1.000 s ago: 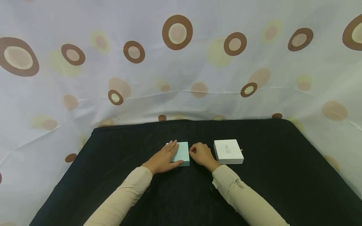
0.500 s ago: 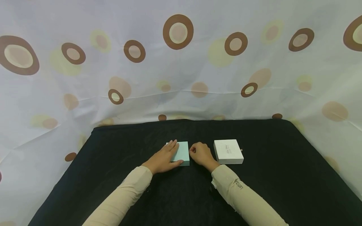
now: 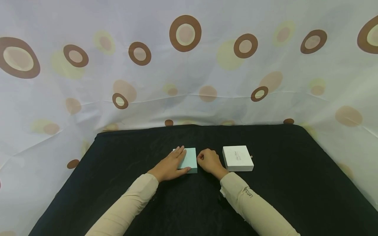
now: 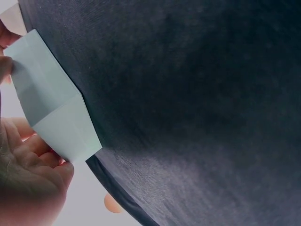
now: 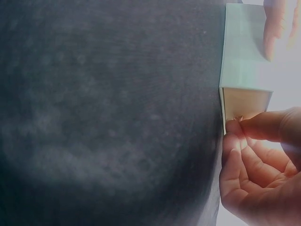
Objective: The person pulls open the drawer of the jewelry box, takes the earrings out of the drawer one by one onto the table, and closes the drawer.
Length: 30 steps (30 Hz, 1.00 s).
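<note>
A light blue box (image 3: 190,158) lies on the black cloth near the middle. My left hand (image 3: 169,166) holds it across the top; its fingers reach to the far edge and its thumb lies against the near face (image 4: 42,80). Beside the box's right end is my right hand (image 3: 210,160), with its other fingers curled in. In the right wrist view its thumb and forefinger pinch a small pull tab (image 5: 239,118) at the box's tan-looking end face (image 5: 247,100). Most of the tab is hidden by the fingertips.
A white box (image 3: 238,158) with small lettering on its lid sits to the right of my right hand. A small tab (image 3: 251,156) sticks out from its right side. Behind the black-covered table (image 3: 289,183) hangs a pale curtain (image 3: 189,72) with brown circles.
</note>
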Tool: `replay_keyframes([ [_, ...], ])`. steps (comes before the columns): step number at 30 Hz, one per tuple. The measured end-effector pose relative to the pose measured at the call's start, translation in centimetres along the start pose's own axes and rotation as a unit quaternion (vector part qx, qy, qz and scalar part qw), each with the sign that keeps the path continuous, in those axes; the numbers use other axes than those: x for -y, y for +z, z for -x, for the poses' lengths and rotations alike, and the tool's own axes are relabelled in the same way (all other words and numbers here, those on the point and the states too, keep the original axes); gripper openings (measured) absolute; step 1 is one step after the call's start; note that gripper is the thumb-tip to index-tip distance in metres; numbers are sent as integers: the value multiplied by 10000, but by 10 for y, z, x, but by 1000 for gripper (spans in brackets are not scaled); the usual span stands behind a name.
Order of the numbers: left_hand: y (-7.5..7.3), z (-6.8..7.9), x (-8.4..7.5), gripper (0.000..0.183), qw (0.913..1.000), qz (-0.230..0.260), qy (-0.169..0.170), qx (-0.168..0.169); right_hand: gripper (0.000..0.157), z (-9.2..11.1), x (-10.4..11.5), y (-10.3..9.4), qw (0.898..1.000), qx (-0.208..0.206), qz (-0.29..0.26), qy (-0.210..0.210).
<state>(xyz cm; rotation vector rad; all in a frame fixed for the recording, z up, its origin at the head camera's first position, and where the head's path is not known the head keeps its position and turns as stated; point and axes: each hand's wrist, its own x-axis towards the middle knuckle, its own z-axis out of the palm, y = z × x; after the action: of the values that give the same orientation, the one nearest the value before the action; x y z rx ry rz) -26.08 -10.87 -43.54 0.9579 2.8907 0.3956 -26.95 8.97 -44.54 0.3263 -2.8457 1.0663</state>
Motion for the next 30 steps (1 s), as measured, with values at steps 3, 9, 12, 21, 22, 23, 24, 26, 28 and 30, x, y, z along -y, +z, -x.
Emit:
replay_keyframes([
  [3, 0, 0, 0, 77, 10000, 2, -4, 6, 17, 0, -1, 1, 10000, -17, -20, -2],
  [9, 0, 0, 0, 77, 10000, 45, 13, 34, 17, 0, -2, 2, 10000, -18, 3, 11],
  [12, 0, -1, 1, 78, 10000, 65, -13, 64, 17, 0, -3, 2, 10000, -11, 20, 47],
  [21, -1, 0, 0, 77, 9999, 81, -53, 73, 17, 1, -1, 0, 9999, -21, 70, 122],
  [22, -2, 0, 0, 77, 9999, 85, -47, 61, 17, 1, -1, -1, 9999, -26, 64, 118],
  [23, -2, 0, 0, 77, 9999, 81, -50, 63, 17, 1, -1, -1, 9999, -33, 62, 111],
  [24, -2, 0, -1, 77, 9999, 73, -55, 66, 17, 1, -1, -1, 9999, -33, 63, 107],
  [26, -2, 0, -1, 76, 9999, 68, -64, 54, 17, 1, -1, -1, 9999, -41, 75, 107],
  [28, -2, 0, -1, 76, 9999, 71, -71, 44, 17, 1, -2, -1, 9999, -58, 85, 102],
  [30, -2, 0, -1, 77, 9999, 57, -82, 45, 17, 1, -2, -1, 9999, -64, 82, 112],
])
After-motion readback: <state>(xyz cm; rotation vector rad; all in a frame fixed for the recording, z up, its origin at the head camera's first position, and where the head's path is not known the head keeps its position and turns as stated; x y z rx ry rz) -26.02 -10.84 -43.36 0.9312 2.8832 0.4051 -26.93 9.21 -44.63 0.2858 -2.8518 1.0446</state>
